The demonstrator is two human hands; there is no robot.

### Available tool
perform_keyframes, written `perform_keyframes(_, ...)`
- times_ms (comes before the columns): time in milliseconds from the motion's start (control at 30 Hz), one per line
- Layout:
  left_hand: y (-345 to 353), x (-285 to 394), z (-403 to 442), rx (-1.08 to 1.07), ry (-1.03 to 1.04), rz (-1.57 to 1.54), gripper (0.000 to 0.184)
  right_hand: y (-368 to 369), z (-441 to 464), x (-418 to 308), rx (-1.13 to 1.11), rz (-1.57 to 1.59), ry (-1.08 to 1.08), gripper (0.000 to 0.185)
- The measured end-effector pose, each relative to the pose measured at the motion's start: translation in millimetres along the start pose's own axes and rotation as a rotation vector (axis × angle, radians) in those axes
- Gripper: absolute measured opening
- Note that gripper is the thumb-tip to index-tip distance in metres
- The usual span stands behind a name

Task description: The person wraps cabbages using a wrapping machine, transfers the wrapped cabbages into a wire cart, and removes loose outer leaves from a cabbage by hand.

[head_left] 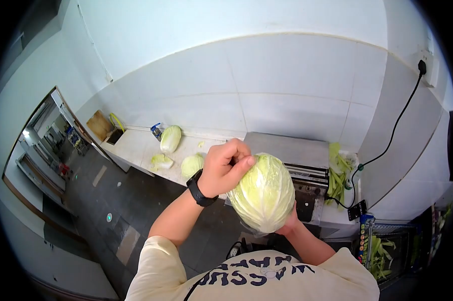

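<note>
A pale green napa cabbage (264,193), covered in shiny cling film (272,161), is held up in front of my chest. My right hand (290,223) supports it from below and the right side; most of its fingers are hidden behind the cabbage. At the cabbage's upper left, my left hand (229,165) has curled fingers, with the thumb and index finger closed at the film. A black watch (200,188) is on my left wrist. Just beyond that wrist, another cabbage (192,165) rests on the counter, partly hidden.
On the white counter (141,145) are a further cabbage (170,139), a loose leaf (161,161) and a blue-topped bottle (156,131). A metal machine with rollers (311,175) stands behind the held cabbage. Trimmed leaves (339,170) lie right of it, near a black cable (394,128) and a cart (397,231).
</note>
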State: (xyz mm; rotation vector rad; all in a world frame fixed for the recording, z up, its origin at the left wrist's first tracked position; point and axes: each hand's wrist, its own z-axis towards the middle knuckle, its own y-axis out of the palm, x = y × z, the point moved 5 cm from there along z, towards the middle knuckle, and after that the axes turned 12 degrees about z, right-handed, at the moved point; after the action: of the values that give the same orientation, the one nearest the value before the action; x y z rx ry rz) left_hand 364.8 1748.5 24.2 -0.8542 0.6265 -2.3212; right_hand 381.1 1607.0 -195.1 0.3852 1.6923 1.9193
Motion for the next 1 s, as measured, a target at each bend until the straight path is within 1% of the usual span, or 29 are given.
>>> perform_keyframes(67,1.7,-11.5,0.0,-0.034,-0.083,-0.155,0.016,-7.9,0.2,4.6,0.004,0.038,0.009,0.073)
perform_keyframes(167,12.0,-18.1,8.4,0.047,-0.147,-0.435,0.014,-12.9,4.9,7.8,0.048,0.104,-0.015,0.074)
perform_keyframes(200,18.7,-22.6,13.2,0.019,-0.186,-0.433,0.011,-11.7,7.5,9.9,0.060,0.130,-0.042,0.075)
perform_keyframes(267,26.8,-37.9,23.0,-0.035,-0.272,-0.425,0.010,-5.9,10.4,13.3,0.048,0.209,-0.063,0.075)
perform_keyframes(333,9.8,-73.3,29.0,0.106,-0.275,-0.102,0.012,4.1,11.6,15.9,0.021,0.294,-0.064,0.076)
perform_keyframes(367,-2.1,-75.5,30.3,0.175,-0.275,0.059,0.014,6.6,11.7,17.6,0.016,0.326,-0.069,0.076)
perform_keyframes(400,-16.0,-71.3,19.0,0.307,-0.304,-0.018,0.017,7.6,15.1,16.5,0.016,0.334,-0.090,0.076)
perform_keyframes(433,-26.5,-51.8,4.8,0.380,-0.276,0.048,0.020,7.0,17.0,13.4,0.007,0.322,-0.106,0.076)
perform_keyframes(500,-21.8,-8.4,-27.7,0.301,-0.213,0.192,0.031,1.4,20.3,6.4,-0.014,0.277,-0.127,0.075)
perform_keyframes(567,7.3,14.9,-42.4,0.081,-0.137,0.296,0.047,-8.6,20.8,4.5,0.002,0.198,-0.143,0.073)
perform_keyframes(600,16.8,18.8,-43.2,0.054,-0.220,0.180,0.058,-14.0,19.8,4.7,0.031,0.150,-0.152,0.071)
perform_keyframes(633,18.6,12.0,-44.3,0.024,-0.243,0.095,0.061,-18.1,18.3,4.6,0.059,0.102,-0.163,0.070)
perform_keyframes(700,19.8,-13.8,-41.6,-0.044,-0.272,-0.072,0.071,-18.5,18.1,6.5,0.018,0.072,-0.104,0.068)
perform_keyframes(733,21.0,-24.3,-37.9,-0.143,-0.287,-0.159,0.081,-20.4,17.6,8.3,0.009,0.069,-0.093,0.067)
perform_keyframes(833,20.4,-43.1,-21.4,-0.433,-0.285,-0.448,0.087,-27.9,18.9,14.2,0.006,0.075,-0.094,0.066)
perform_keyframes(867,19.8,-42.6,-21.7,-0.462,-0.309,-0.378,0.088,-28.5,19.7,16.4,0.011,0.078,-0.103,0.067)
perform_keyframes(900,8.8,-34.4,-17.4,-0.340,-0.200,-0.234,0.085,-23.2,21.1,18.2,0.022,0.074,-0.122,0.068)
perform_keyframes(967,-16.8,-3.1,-12.7,-0.099,0.024,0.043,0.078,-8.5,22.7,16.2,-0.032,-0.029,-0.182,0.071)
perform_keyframes(1000,-23.1,17.3,-10.4,-0.110,0.074,0.072,0.067,1.2,21.2,16.2,-0.091,-0.124,-0.219,0.073)
